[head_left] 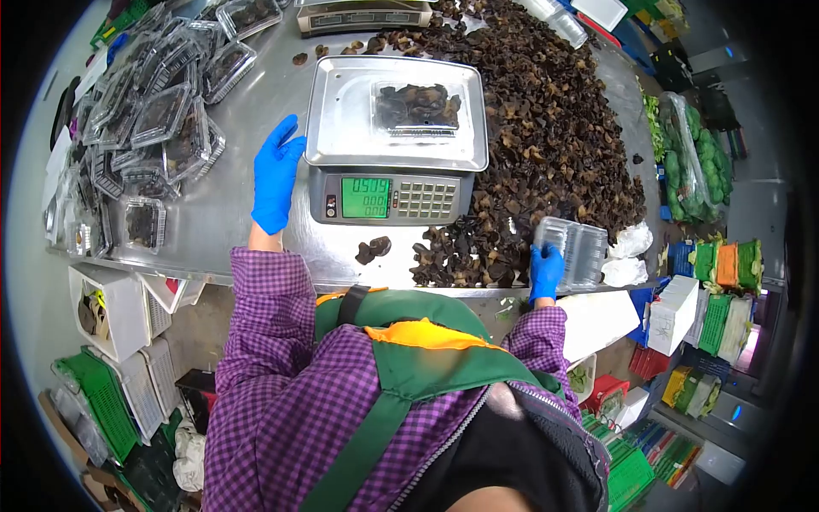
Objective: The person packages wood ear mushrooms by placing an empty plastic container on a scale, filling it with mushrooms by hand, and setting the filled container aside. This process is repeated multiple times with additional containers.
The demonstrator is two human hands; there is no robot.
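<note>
My left hand (277,175), in a blue glove, is beside the left edge of the scale's pan with its fingers stretched out and nothing in them. On the metal pan (341,128) of the digital scale (324,192) sits a clear plastic clamshell (418,132) filled with dark wood ear mushrooms (418,104); green digits show on the display. At the table's front edge my right hand (546,271), also gloved, grips the near left part of an opened clear clamshell (584,252) with nothing inside. Loose wood ear mushrooms (554,128) lie heaped right of the scale.
Filled clamshells (162,115) pile up on the left of the metal table (243,111). A second scale (365,19) stands at the back. White crumpled bags (627,256) lie by the right hand. Crates (119,316) stand on the floor left, and more stacked crates (717,324) right.
</note>
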